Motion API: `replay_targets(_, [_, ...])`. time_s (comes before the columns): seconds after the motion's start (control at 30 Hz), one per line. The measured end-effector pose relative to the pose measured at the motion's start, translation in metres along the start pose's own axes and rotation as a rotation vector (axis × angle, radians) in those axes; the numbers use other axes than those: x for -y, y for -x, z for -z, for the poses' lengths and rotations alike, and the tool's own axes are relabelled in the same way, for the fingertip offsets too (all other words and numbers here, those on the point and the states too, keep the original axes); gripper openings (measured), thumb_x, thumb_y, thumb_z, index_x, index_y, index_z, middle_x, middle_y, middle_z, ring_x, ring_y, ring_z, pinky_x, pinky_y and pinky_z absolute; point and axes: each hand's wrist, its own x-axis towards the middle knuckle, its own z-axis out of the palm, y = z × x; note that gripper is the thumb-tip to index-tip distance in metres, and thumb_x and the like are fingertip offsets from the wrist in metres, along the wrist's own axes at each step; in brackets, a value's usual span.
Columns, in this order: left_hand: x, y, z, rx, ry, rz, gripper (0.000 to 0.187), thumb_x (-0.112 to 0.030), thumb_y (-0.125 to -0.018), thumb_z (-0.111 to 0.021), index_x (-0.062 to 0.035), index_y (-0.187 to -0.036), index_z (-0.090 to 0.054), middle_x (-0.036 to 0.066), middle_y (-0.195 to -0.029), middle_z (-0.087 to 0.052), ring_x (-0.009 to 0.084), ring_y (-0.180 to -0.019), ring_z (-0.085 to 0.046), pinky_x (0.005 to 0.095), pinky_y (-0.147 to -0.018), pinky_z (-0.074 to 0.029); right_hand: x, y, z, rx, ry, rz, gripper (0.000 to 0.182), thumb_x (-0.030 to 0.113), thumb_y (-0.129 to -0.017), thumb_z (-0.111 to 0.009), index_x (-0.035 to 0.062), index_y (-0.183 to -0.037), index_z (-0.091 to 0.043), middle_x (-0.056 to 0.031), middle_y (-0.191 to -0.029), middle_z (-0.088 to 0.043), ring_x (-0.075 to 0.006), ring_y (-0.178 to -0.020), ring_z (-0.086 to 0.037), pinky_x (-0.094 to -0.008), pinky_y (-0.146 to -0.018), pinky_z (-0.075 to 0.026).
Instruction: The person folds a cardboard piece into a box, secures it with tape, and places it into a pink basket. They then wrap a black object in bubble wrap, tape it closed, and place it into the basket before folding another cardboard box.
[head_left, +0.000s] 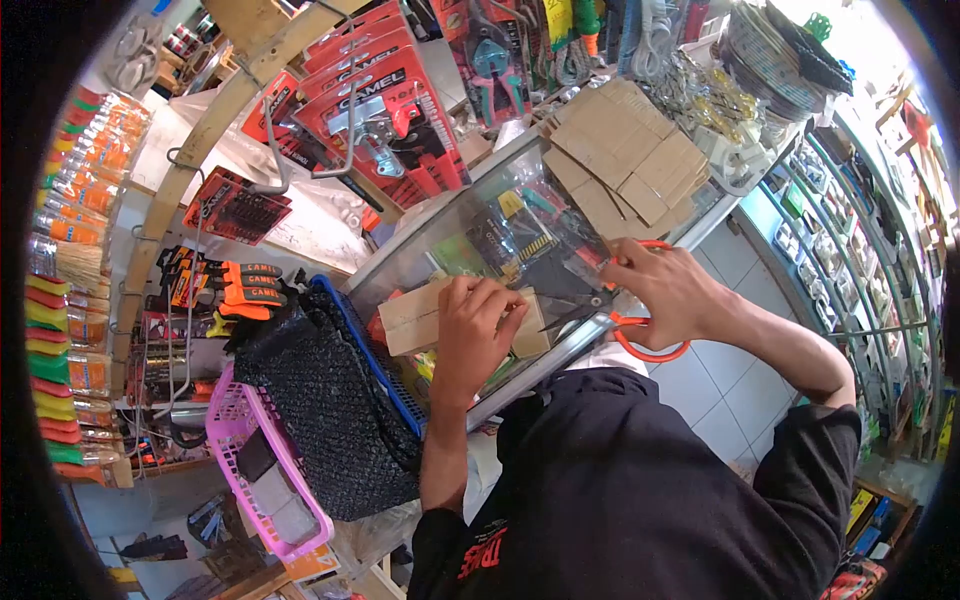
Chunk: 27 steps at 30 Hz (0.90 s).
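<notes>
My left hand grips a piece of brown cardboard over the glass counter, its fingers bent across the strip. A short end of that cardboard sticks out to the right of the fingers. In my right hand is a pair of scissors with orange handles. Its dark blades are spread and point left, with their tips right by the cardboard's right end. Behind the scissors, a stack of flat cardboard pieces lies on the counter top.
Packaged tools show through the glass counter. To the left stand a blue basket, black netted material and a pink basket. Carded tools hang on hooks ahead, paintbrushes at far left. Wire racks line the right.
</notes>
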Motion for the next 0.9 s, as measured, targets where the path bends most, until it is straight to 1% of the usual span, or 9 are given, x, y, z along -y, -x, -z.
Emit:
replay_targets(0.13, [-0.006, -0.003, 0.005, -0.003, -0.047, -0.026, 0.012, -0.017, -0.089, -0.079, -0.0071, -0.093, -0.075, 0.004, -0.096, -0.071, 0.029, -0.102, -0.06, 0.0453, -0.094, -0.044, 0.013, -0.017, 0.006, 0.048, 0.066, 0.045, 0.056, 0.035, -0.075, -0.082, 0.0052, -0.12, -0.066, -0.0189, -0.115, -0.059, -0.0364, -0.091, -0.069, -0.0464, -0.076, -0.055])
replay_targets(0.23, [-0.009, -0.005, 0.007, 0.003, -0.063, -0.028, 0.011, -0.016, -0.089, -0.079, -0.007, -0.093, -0.076, 0.004, -0.095, -0.072, 0.0287, -0.101, -0.06, 0.0447, -0.094, -0.044, 0.016, -0.025, 0.004, 0.025, 0.059, 0.087, 0.053, 0.038, -0.08, -0.076, 0.0019, -0.118, -0.07, -0.0213, -0.107, -0.063, -0.0388, -0.088, -0.071, -0.048, -0.077, -0.057])
replay_targets(0.33, [-0.01, -0.005, 0.008, 0.024, -0.074, -0.023, 0.011, -0.017, -0.089, -0.079, -0.0073, -0.093, -0.076, 0.004, -0.095, -0.073, 0.0286, -0.101, -0.061, 0.0442, -0.094, -0.044, 0.017, -0.031, 0.003, 0.061, 0.048, 0.064, 0.053, 0.039, -0.078, -0.081, 0.0045, -0.116, -0.069, -0.0174, -0.109, -0.062, -0.0364, -0.089, -0.069, -0.0462, -0.075, -0.055])
replay_targets(0.53, [-0.011, -0.005, 0.008, 0.023, -0.098, -0.024, 0.013, -0.02, -0.09, -0.078, -0.0084, -0.093, -0.077, 0.004, -0.096, -0.074, 0.0281, -0.102, -0.061, 0.0443, -0.095, -0.043, 0.013, -0.041, 0.0, 0.069, -0.009, 0.068, 0.051, 0.041, -0.08, -0.08, 0.0055, -0.116, -0.07, -0.0181, -0.109, -0.064, -0.0374, -0.092, -0.07, -0.0462, -0.077, -0.055])
replay_targets(0.63, [-0.009, -0.004, 0.006, 0.014, -0.111, -0.047, 0.008, -0.017, -0.089, -0.078, -0.0099, -0.092, -0.076, 0.001, -0.094, -0.071, 0.0254, -0.102, -0.061, 0.0442, -0.097, -0.043, 0.01, -0.043, -0.001, 0.097, -0.036, 0.073, 0.051, 0.041, -0.081, -0.08, 0.0055, -0.115, -0.07, -0.0176, -0.108, -0.066, -0.0381, -0.093, -0.07, -0.0476, -0.077, -0.055])
replay_targets(0.83, [-0.009, -0.003, 0.006, -0.008, -0.12, -0.054, 0.009, -0.017, -0.088, -0.079, -0.0099, -0.093, -0.076, 0.001, -0.095, -0.072, 0.0255, -0.103, -0.061, 0.0444, -0.098, -0.043, 0.007, -0.048, -0.003, 0.13, -0.073, 0.109, 0.049, 0.038, -0.082, -0.079, 0.004, -0.116, -0.07, -0.0172, -0.096, -0.069, -0.0389, -0.094, -0.07, -0.0501, -0.079, -0.055])
replay_targets(0.9, [-0.008, -0.002, 0.006, -0.008, -0.114, -0.05, 0.01, -0.017, -0.088, -0.079, -0.0098, -0.093, -0.076, 0.001, -0.095, -0.072, 0.0258, -0.103, -0.061, 0.0445, -0.099, -0.042, 0.007, -0.049, -0.002, 0.178, -0.07, 0.085, 0.049, 0.038, -0.083, -0.079, 0.0036, -0.116, -0.07, -0.0178, -0.095, -0.07, -0.0395, -0.094, -0.07, -0.05, -0.079, -0.055])
